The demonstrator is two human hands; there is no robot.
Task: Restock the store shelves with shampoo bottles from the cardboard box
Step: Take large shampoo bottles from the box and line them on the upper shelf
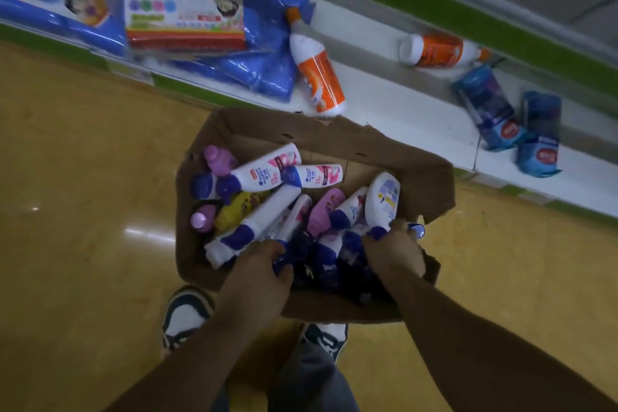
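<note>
**Now both hands are down in the box**

Yellow floor first, then the low white shelf along it, orange bottles toppled on top. The cardboard box sits just beside the shelf, heaped with shampoo bottles. The left hand curls its fingers round a blue-capped bottle. The right hand curls its fingers over the cap end of a white bottle.

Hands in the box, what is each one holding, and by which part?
The right hand grips a white bottle by its blue cap end. The left hand curls round a dark blue cap; its bottle is mostly hidden.
</note>
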